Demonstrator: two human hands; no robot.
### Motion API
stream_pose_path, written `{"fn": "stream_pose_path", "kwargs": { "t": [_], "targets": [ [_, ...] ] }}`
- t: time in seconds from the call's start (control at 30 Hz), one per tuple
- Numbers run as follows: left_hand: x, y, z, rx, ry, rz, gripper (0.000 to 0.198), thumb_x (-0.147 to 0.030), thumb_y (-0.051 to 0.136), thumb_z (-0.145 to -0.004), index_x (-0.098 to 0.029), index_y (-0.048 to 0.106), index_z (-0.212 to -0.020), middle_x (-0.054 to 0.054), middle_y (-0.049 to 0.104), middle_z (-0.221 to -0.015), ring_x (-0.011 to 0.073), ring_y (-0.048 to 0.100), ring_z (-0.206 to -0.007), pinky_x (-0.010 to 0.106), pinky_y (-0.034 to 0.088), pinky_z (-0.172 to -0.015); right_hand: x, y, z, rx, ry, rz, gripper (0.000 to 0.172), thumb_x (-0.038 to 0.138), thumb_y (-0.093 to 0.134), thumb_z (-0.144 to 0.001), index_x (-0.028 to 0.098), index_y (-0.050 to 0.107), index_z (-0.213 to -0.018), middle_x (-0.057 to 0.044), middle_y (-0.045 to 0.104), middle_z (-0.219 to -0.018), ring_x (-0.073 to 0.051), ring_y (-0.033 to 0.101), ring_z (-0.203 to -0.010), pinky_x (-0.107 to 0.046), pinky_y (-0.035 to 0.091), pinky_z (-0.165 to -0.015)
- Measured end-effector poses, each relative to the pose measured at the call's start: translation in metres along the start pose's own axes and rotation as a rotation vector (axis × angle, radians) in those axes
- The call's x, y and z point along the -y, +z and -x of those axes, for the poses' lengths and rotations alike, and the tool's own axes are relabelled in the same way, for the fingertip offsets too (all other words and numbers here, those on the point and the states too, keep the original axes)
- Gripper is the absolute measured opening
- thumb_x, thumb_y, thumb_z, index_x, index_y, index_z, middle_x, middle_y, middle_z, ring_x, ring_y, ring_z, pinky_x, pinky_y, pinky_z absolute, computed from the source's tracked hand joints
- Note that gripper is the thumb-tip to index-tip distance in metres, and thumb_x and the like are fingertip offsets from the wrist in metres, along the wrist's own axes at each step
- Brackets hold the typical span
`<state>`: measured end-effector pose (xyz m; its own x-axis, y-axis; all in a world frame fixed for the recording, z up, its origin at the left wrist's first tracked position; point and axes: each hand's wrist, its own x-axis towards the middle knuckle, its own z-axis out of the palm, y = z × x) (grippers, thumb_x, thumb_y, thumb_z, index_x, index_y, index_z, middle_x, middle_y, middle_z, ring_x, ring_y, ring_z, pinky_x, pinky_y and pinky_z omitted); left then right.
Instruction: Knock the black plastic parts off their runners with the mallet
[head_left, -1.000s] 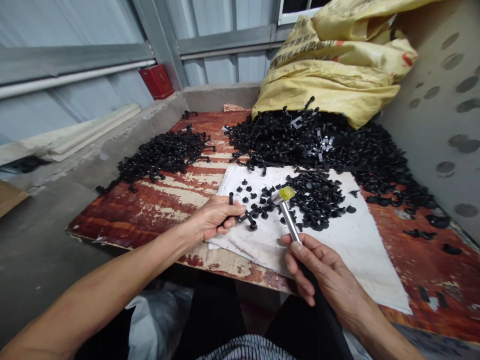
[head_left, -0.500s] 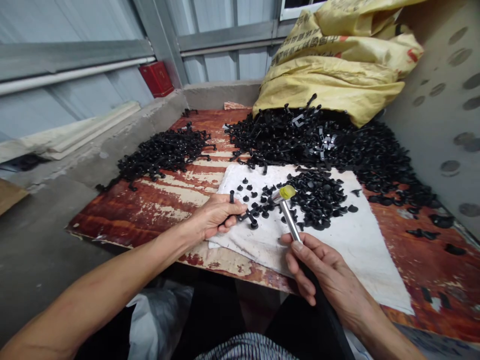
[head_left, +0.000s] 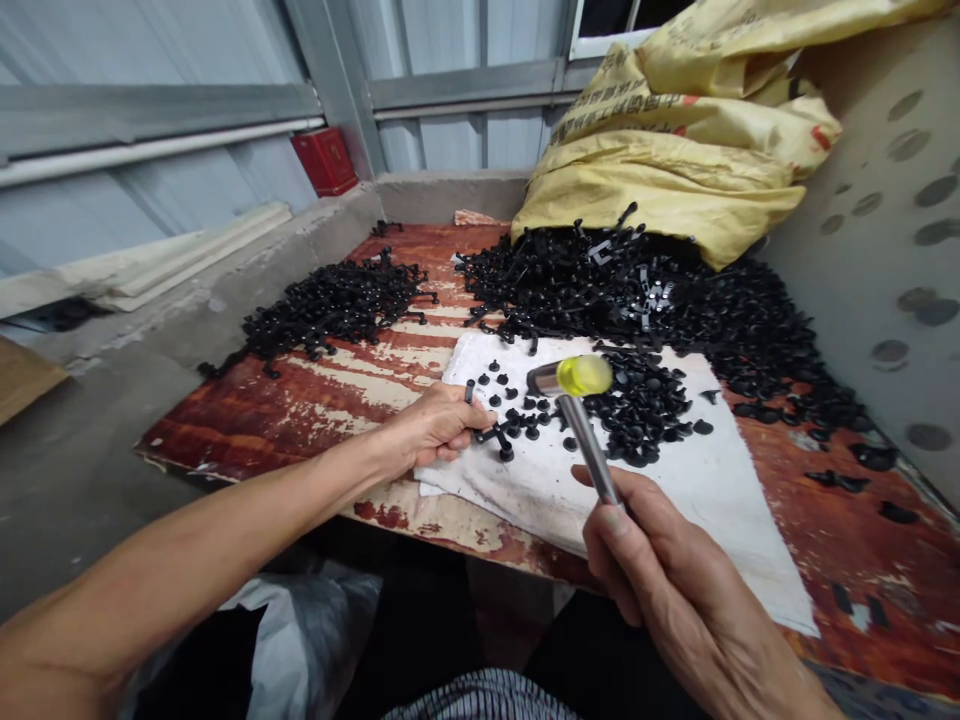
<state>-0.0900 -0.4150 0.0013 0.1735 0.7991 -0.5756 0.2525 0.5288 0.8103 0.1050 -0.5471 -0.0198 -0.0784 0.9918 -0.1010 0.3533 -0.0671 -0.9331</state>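
My left hand [head_left: 439,425] is closed on a small black bracket-like part [head_left: 501,438] with knobbed ends, at the left side of the white cloth [head_left: 517,505]. In my right hand [head_left: 652,550] is a mallet [head_left: 589,430] with a metal shaft and a yellow face, slightly blurred. Its head is raised above the cloth, to the right of my left hand. Beneath and behind the head lies a heap of black mushroom-shaped pieces [head_left: 649,400]. Several single pieces [head_left: 495,380] stand apart on the cloth just beyond my left hand.
A yellow woven sack [head_left: 667,170] spills a large pile of black parts [head_left: 555,280] at the back. Another pile of black parts [head_left: 337,305] lies at the left on the worn red board [head_left: 300,400]. A spotted panel [head_left: 885,250] rises at the right; a red box [head_left: 325,160] sits behind.
My right hand has closed more firmly round the mallet and lifted it, so its head is higher and nearer. My left hand keeps its hold on the black part, almost unmoved.
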Motion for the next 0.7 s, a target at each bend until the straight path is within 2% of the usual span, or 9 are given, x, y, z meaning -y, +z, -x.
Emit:
{"fn": "stream_pose_path", "kwargs": {
  "t": [0.07,0.17,0.2,0.33,0.47,0.57,0.7],
  "targets": [
    [0.0,0.0,0.001,0.013,0.003,-0.007,0.026,-0.004,0.061,-0.081,-0.017,0.048,-0.062,-0.008,0.04,-0.042,0.001,0.027,-0.029,0.016,0.011,-0.032,-0.001,0.001,-0.002,-0.027,-0.051,0.079,0.033,0.055,0.042,-0.095,0.026,0.057,-0.102,0.002,0.051,-0.06,-0.014,0.046,-0.05,-0.027,0.038,-0.047],
    [0.0,0.001,0.003,0.006,-0.005,-0.025,0.026,-0.006,0.061,-0.082,-0.017,0.048,-0.063,-0.009,0.039,-0.041,0.0009,0.025,-0.029,0.016,0.009,-0.032,-0.004,0.003,-0.008,0.004,-0.1,0.14,0.034,0.057,0.047,-0.092,0.025,0.059,-0.091,-0.001,0.056,-0.066,-0.017,0.053,-0.059,-0.03,0.045,-0.059],
    [0.0,0.001,0.004,-0.002,-0.004,-0.034,0.026,-0.006,0.061,-0.082,-0.017,0.048,-0.063,-0.009,0.039,-0.041,0.001,0.026,-0.029,0.016,0.009,-0.032,-0.004,0.003,-0.009,0.012,-0.087,0.134,0.034,0.057,0.046,-0.092,0.025,0.059,-0.092,-0.001,0.056,-0.067,-0.017,0.054,-0.061,-0.03,0.045,-0.06],
    [0.001,0.002,0.008,-0.012,0.015,-0.044,0.029,-0.007,0.058,-0.085,-0.018,0.045,-0.062,-0.009,0.036,-0.037,0.0016,0.026,-0.029,0.015,0.012,-0.032,-0.005,0.007,-0.002,-0.018,0.003,0.091,0.038,0.056,0.036,-0.097,0.026,0.056,-0.106,0.003,0.048,-0.058,-0.014,0.046,-0.05,-0.027,0.038,-0.049],
    [0.0,0.003,0.01,-0.015,0.002,-0.017,0.027,-0.005,0.058,-0.084,-0.017,0.046,-0.063,-0.009,0.039,-0.04,0.0011,0.027,-0.029,0.015,0.011,-0.032,-0.006,0.009,0.001,0.049,0.008,0.101,0.039,0.059,0.04,-0.094,0.024,0.057,-0.094,0.002,0.049,-0.063,-0.014,0.047,-0.055,-0.026,0.037,-0.049],
    [0.0,0.001,0.01,-0.002,0.002,0.03,0.026,-0.005,0.058,-0.084,-0.016,0.047,-0.064,-0.008,0.041,-0.043,0.0004,0.027,-0.029,0.015,0.011,-0.031,0.0,0.004,-0.001,0.001,0.016,0.059,0.041,0.061,0.036,-0.095,0.025,0.055,-0.098,0.004,0.045,-0.058,-0.012,0.042,-0.048,-0.025,0.035,-0.045],
    [0.005,-0.009,0.011,-0.001,0.013,0.106,0.022,-0.006,0.06,-0.083,-0.014,0.05,-0.065,-0.007,0.044,-0.048,-0.0004,0.029,-0.03,0.014,0.012,-0.03,0.001,-0.001,-0.001,0.078,0.094,0.029,0.043,0.066,0.043,-0.09,0.024,0.056,-0.085,0.005,0.043,-0.053,-0.011,0.035,-0.042,-0.024,0.03,-0.039]
  ]
}}
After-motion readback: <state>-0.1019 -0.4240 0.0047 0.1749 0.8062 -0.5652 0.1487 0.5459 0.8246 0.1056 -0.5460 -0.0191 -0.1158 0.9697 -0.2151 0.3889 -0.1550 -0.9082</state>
